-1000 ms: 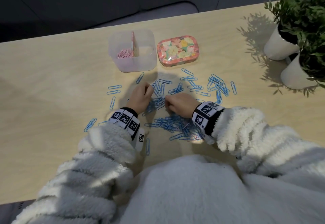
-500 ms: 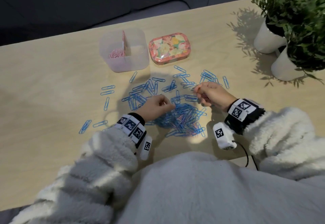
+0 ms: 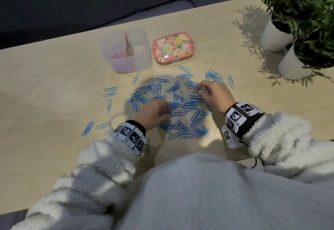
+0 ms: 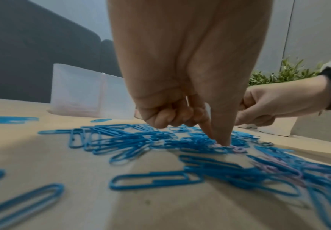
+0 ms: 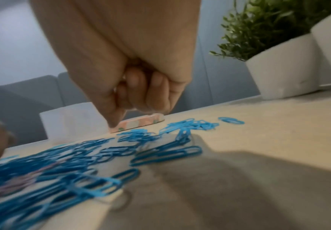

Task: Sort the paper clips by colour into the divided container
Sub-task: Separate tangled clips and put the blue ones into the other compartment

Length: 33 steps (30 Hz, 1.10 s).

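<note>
Seemingly mid-sort, the left hand pinches a pink clip from the blue paper clips on the surface; the right hand's curled grip is unclear; lift singly toward the divided container.

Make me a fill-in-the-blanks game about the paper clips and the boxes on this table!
1. The pink clips already sorted lie in the ____ compartment of the clear container.
2. Most clips spread on the table are ____.
3. The flowery tin stands to the ____ of the clear container.
4. The left hand reaches into the clip pile with its ____ finger and thumb.

Missing words: left; blue; right; index
</note>
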### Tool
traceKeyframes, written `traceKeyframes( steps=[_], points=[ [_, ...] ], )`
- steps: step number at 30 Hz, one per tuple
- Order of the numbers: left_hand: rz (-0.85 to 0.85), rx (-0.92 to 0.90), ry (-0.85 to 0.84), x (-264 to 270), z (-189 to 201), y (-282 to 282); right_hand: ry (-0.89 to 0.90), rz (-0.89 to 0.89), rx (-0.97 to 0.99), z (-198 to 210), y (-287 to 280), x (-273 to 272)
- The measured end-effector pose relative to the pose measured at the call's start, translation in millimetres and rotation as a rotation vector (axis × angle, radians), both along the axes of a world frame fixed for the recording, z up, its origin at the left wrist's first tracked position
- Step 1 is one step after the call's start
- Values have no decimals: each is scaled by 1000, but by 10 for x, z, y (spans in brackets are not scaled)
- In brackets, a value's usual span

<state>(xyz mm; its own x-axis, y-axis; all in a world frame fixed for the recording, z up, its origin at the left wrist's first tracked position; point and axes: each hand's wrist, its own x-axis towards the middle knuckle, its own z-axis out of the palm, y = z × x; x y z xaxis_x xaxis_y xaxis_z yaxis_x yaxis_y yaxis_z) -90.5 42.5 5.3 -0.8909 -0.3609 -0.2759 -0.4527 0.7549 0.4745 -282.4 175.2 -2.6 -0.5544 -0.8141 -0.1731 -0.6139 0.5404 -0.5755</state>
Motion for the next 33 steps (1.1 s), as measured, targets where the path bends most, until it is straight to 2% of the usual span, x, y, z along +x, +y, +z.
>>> traceKeyframes(
  steps=[5, 11, 14, 18, 23, 28, 30, 33],
  points=[
    [56, -73, 10, -68, -69, 72, 10, 245, 60, 11, -33, 279],
    [124, -121, -39, -17, -76, -79, 4, 237, 103, -36, -125, 288],
    [108, -142, 9, -45, -39, -63, -102, 172, 35, -27, -118, 182],
    [-16, -108, 6, -244, -11, 107, -293, 7, -90, -71, -47, 57],
    [-54, -62, -38, -397, -49, 168, -721, -214, -228, -43, 106, -32],
    [-12, 22, -42, -389, -117, 125, -934, -244, -240, -10, 137, 29],
    [26, 62, 6, -352, -107, 95, -1006, -317, -246, -23, 108, 99],
    [172, 212, 83, -290, -31, 53, -1100, -460, -221, -49, 49, 153]
  ],
)
